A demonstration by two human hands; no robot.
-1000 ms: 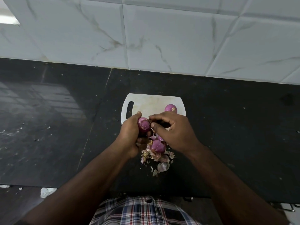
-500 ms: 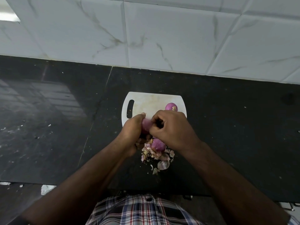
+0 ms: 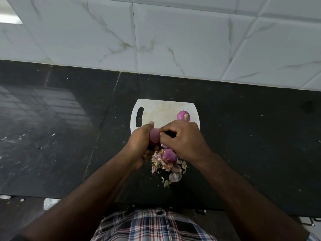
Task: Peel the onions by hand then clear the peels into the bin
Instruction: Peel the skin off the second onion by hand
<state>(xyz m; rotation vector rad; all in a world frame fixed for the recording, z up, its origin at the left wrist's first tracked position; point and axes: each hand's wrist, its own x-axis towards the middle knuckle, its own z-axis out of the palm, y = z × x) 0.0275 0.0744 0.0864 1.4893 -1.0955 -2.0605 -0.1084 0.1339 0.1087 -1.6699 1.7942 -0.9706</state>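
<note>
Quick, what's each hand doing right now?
Left hand: grips an onion.
Right hand: fingers curled, pinching at that same onion.

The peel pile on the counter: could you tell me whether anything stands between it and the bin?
That cannot be judged, since no bin is in view. The peel pile lies at the near edge of the cutting board, with an onion resting on it.

No readable text, labels, brands, numbers or signs anywhere in view.
</note>
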